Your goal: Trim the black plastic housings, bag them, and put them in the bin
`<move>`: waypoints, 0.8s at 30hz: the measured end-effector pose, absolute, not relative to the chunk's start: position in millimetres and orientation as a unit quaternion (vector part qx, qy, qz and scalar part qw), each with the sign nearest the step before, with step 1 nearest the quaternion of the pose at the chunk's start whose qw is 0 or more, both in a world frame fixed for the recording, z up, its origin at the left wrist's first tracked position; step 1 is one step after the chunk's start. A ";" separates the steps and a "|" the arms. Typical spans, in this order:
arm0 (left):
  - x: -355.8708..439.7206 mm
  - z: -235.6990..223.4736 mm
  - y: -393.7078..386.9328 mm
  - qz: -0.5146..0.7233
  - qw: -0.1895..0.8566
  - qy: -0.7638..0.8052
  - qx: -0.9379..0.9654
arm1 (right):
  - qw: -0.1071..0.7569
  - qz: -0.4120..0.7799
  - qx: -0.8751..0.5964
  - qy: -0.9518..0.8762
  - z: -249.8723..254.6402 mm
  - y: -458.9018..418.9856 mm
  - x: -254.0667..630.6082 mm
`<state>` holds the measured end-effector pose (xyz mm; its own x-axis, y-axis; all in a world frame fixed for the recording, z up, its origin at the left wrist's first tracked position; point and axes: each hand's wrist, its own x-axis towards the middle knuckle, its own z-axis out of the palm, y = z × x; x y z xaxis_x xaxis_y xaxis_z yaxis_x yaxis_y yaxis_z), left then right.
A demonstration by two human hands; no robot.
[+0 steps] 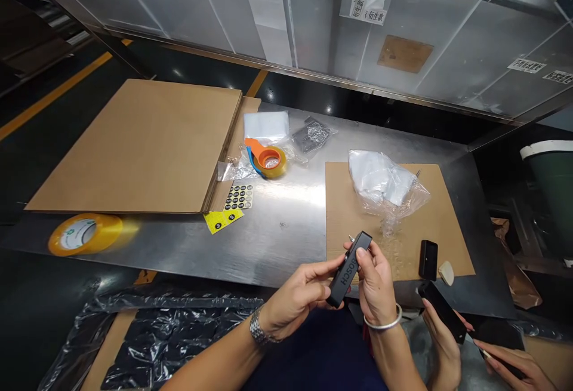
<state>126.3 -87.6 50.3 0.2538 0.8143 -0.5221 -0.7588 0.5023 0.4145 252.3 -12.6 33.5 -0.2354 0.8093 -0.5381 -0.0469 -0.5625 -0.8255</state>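
Note:
A slim black box (350, 268) with white lettering is held tilted between both my hands above the near edge of the steel table (277, 230). My left hand (299, 295), with a metal watch on the wrist, grips its lower end. My right hand (375, 283), wearing a silver bangle, pinches its upper half. A small pointed tool tip shows beside the box's top end.
A cardboard sheet (403, 242) carries crumpled clear plastic bags (385, 188) and a small black box (428, 259). Flat cardboard stack (138, 146), tape rolls (84, 233) (270, 160), sticker sheets (233, 203) lie left. Another person's hands (441, 334) hold a black box at the lower right.

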 end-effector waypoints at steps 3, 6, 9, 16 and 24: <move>126.9 50.1 -87.4 0.498 0.788 0.360 0.044 | 0.306 0.695 -0.538 -0.366 33.1 -12.3 252.0; 127.9 49.4 -87.3 0.495 0.786 0.368 0.049 | 0.307 0.688 -0.539 -0.377 32.6 -12.2 251.8; 129.0 48.7 -87.6 0.494 0.783 0.374 0.049 | 0.311 0.679 -0.539 -0.389 31.6 -12.5 252.0; 131.5 47.7 -87.9 0.502 0.783 0.366 0.022 | 0.315 0.659 -0.538 -0.420 30.3 -12.7 252.8; 134.0 44.9 -88.9 0.509 0.777 0.371 -0.009 | 0.312 0.643 -0.539 -0.446 29.6 -15.2 253.5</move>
<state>134.0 -88.9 44.9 0.2067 0.7842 -0.5851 -0.7973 0.4816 0.3639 253.5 -15.2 29.6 -0.2245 0.8815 -0.4154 0.0799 -0.4082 -0.9094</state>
